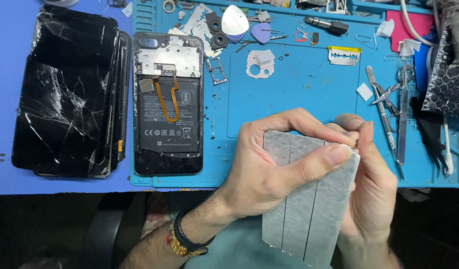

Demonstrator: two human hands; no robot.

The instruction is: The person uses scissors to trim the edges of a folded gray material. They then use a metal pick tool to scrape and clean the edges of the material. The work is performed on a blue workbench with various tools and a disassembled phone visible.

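- the left hand point(269, 169) grips a grey sheet point(309, 199) at its left edge, thumb pressed on its top corner; the sheet is held up over the near edge of the blue mat point(299, 94), in front of the person.
- the right hand point(369, 184) pinches that same top right corner, fingers tight together on it (it looks like it is picking at a thin layer there).
- the corner could tear or crease, i think, if the pinch pulls too hard or too fast.
- the sheet could slip and drop onto the lap, as only its edge and corner are held.
- an elbow bump could knock the open phone point(168, 104) or the cracked screens point(70, 94) lying to the left.
- the razor blade point(344, 56) and tweezers point(389, 114) lie near the right hand; a quick reach could nick a finger.
- hard to see: the very corner is hidden by fingertips, so i cannot tell if a layer has lifted.
- the sheet's bottom is cut off, and the small bits along the top of the mat are too tiny to name.
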